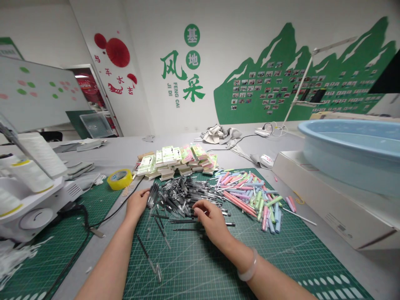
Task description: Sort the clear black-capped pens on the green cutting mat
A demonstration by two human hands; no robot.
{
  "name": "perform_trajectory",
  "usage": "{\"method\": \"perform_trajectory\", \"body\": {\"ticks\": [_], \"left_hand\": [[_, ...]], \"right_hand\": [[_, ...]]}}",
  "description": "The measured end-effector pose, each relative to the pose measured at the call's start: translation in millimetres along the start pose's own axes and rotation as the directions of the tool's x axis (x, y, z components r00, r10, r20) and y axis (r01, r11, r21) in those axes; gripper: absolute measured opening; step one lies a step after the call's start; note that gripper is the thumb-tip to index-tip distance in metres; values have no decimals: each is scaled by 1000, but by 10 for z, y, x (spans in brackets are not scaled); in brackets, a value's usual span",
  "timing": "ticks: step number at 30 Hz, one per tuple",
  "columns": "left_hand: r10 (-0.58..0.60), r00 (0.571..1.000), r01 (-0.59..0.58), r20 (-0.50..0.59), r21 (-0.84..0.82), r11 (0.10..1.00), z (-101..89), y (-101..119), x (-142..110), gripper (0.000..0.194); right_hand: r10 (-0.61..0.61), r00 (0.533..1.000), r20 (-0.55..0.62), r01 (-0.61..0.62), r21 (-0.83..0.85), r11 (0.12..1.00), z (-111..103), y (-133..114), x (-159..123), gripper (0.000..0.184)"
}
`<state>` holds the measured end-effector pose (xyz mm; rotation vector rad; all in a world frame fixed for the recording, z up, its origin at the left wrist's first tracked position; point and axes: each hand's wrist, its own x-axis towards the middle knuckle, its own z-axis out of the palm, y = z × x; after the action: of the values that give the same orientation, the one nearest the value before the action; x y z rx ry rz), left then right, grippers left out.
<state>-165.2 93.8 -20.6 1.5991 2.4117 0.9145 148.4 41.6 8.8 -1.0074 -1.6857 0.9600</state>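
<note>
A heap of clear pens with black refills [178,196] lies on the green cutting mat [187,266]. At the heap's left edge my left hand [138,205] is closed on a bunch of black pens [153,194], its fingertips partly hidden behind them. My right hand [212,221], with a pale bangle on the wrist, hovers over the heap's front right, fingers curled inward; what they hold, if anything, is hidden. Several loose black refills [186,230] lie under and beside it. To the right spreads a pile of pastel pen barrels [246,191].
Small boxed packs [168,156] are stacked behind the pens. Yellow tape [120,179] sits at left, near a machine with thread cones [31,175] and a black cable. At right, a blue basin [353,154] rests on a white box [331,204]. Cloth scraps [218,135] lie further back.
</note>
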Motion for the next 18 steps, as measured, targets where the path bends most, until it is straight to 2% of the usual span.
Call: {"method": "perform_trajectory", "body": {"ticks": [4, 7, 9, 11, 18], "left_hand": [[35, 999, -36, 19, 30, 999, 10, -1, -14, 35], [57, 998, -58, 17, 41, 997, 14, 19, -29, 35], [65, 998, -66, 9, 46, 997, 11, 44, -43, 35], [68, 998, -67, -3, 51, 996, 7, 69, -59, 36], [86, 994, -80, -73, 84, 993, -70, 167, -116, 34]], "right_hand": [[-47, 998, 27, 50, -106, 993, -104, -28, 54, 13], [-95, 975, 199, 142, -237, 961, -218, -70, 87, 14], [-95, 936, 340, 208, -314, 926, -284, -99, 84, 13], [-78, 897, 434, 260, -379, 888, -331, -129, 59, 12], [37, 862, 506, 320, -598, 735, -451, -208, -102, 14]]}}
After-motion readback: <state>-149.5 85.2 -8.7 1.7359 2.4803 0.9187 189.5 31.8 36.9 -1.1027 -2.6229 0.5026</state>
